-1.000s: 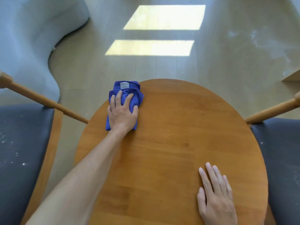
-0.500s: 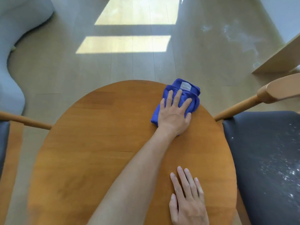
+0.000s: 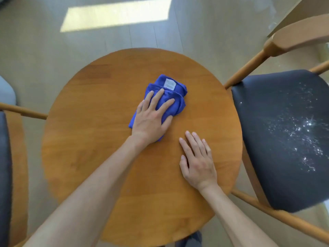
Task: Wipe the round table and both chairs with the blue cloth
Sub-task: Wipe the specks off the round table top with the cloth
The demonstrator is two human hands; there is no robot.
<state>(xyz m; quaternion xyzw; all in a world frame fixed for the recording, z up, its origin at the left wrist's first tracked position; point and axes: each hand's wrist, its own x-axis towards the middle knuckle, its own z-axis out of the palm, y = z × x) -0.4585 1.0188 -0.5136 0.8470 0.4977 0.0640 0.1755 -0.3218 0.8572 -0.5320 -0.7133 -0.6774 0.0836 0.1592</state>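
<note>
The round wooden table [image 3: 92, 132] fills the middle of the head view. A folded blue cloth [image 3: 170, 93] with a white label lies on it, a little past the centre. My left hand [image 3: 151, 116] presses flat on the cloth with straight, spread fingers. My right hand [image 3: 197, 159] rests flat on the bare tabletop just to the right and nearer me, apart from the cloth. A wooden chair with a dark seat [image 3: 284, 136] stands at the right, its seat speckled with white specks. A second chair's dark seat [image 3: 3, 175] shows at the left edge.
The right chair's curved wooden backrest [image 3: 299, 36] rises at the upper right, and its side rail [image 3: 277, 216] runs low at the right. The left chair's rail [image 3: 23, 111] touches the table's left rim. Pale floor with a sunlit patch [image 3: 115, 15] lies beyond.
My left hand swept the cloth from the far left rim to the far right, then back toward the table's centre. My right hand stayed flat on the table. The view tilted down.
</note>
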